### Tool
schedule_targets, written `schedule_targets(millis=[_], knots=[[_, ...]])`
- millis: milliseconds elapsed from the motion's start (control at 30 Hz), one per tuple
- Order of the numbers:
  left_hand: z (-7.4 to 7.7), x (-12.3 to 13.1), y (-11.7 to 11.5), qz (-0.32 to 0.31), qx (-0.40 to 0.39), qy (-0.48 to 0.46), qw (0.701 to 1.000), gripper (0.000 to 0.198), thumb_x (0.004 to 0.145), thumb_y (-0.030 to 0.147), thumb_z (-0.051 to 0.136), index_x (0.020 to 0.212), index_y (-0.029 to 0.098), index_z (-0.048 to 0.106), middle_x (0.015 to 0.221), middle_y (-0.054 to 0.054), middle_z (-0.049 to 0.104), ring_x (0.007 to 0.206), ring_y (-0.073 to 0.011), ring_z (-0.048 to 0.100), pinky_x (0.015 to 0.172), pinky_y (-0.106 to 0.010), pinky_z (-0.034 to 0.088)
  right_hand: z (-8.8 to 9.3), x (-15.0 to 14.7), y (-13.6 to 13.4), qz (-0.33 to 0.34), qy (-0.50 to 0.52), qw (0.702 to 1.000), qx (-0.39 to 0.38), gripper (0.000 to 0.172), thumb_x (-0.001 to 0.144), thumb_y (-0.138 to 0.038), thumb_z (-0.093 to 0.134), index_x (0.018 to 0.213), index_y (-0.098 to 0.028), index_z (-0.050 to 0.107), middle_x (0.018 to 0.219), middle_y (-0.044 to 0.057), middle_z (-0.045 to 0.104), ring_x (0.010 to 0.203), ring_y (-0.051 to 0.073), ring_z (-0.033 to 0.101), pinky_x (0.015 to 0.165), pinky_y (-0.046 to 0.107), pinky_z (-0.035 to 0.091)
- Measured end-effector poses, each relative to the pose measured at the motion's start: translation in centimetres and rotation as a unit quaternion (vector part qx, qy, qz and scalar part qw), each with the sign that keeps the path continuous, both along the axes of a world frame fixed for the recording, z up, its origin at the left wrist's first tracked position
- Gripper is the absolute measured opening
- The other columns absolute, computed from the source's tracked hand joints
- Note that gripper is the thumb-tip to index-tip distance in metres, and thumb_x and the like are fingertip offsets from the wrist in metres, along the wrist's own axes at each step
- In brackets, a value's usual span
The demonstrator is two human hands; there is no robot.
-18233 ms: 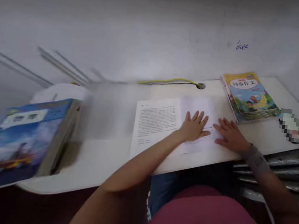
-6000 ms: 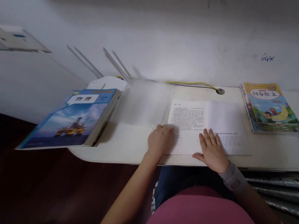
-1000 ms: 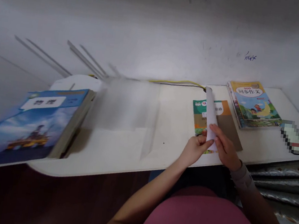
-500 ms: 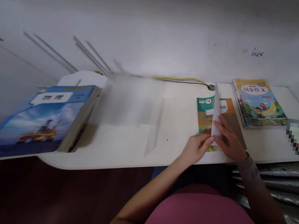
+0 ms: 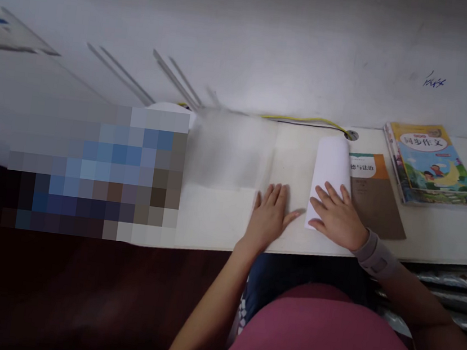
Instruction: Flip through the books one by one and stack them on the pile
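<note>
White paper, lying across left part of brown-covered textbook; right hand spread on paper; left hand spread on bare desk, thumb just beside paper; narrow gap before book stack, wider room leftward along front edge

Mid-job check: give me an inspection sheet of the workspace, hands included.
Surface: white desk against the wall.
Job's things: white sheet overlapping the left part of the brown-and-orange book.
Clutter: stacked books at right; left end pixelated, contents unreadable.
Grip: left hand spread on the desk, left of the sheet; right hand spread on the sheet; neither closed.
Cables: yellow cable along the desk's back edge.
Surroundings: blue handwriting on the wall.
</note>
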State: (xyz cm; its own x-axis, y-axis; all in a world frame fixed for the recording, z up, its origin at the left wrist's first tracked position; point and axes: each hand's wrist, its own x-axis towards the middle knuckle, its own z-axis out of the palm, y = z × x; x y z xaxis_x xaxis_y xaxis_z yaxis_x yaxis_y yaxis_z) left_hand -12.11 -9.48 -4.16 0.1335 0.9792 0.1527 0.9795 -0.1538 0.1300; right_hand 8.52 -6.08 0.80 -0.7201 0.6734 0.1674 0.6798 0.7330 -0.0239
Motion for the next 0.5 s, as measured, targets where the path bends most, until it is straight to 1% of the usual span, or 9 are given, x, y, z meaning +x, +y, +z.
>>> schedule_targets(millis=[200,300,400,500], knots=[[-0.1,-0.1,0.0,0.007,0.014,-0.027,1.0,0.078,0.095,0.06,0.026,0.145,0.0,0.028,0.143,-0.027,0.043,0.137,-0.0332,0.038,0.11,-0.054,0.029,-1.3,-2.8,-0.1,0.014,-0.015,0.999,0.029,0.036,0.093,-0.027,0.049,0.124,-0.011,0.059,0.138,0.016,0.054,0.134,0.034,0.042,0.112,0.057,0.026],[-0.3,-0.3,0.0,0.011,0.021,-0.039,0.999,0.075,0.097,0.056,0.024,0.146,0.0,0.026,0.142,-0.027,0.044,0.135,-0.0318,0.041,0.11,-0.052,0.03,-1.8,-3.6,-0.1,0.011,-0.014,0.999,0.032,0.036,0.096,-0.024,0.042,0.125,-0.01,0.059,0.137,0.016,0.055,0.132,0.032,0.044,0.113,0.056,0.027],[-0.4,-0.3,-0.1,0.013,0.026,-0.046,0.999,0.07,0.098,0.052,0.025,0.146,0.002,0.026,0.142,-0.026,0.045,0.135,-0.0315,0.041,0.11,-0.053,0.03,-2.2,-4.2,-0.2,0.012,-0.004,1.0,0.023,0.038,0.097,-0.025,0.038,0.126,-0.011,0.058,0.137,0.016,0.055,0.133,0.03,0.044,0.114,0.055,0.026],[-0.3,-0.1,-0.2,0.017,0.031,-0.044,0.998,0.065,0.098,0.046,0.028,0.144,0.0,0.029,0.141,-0.027,0.047,0.136,-0.0308,0.04,0.111,-0.052,0.03,-2.7,-4.5,-0.7,0.018,0.002,1.0,0.013,0.04,0.097,-0.021,0.034,0.127,-0.006,0.057,0.138,0.017,0.054,0.133,0.028,0.045,0.116,0.049,0.027]])
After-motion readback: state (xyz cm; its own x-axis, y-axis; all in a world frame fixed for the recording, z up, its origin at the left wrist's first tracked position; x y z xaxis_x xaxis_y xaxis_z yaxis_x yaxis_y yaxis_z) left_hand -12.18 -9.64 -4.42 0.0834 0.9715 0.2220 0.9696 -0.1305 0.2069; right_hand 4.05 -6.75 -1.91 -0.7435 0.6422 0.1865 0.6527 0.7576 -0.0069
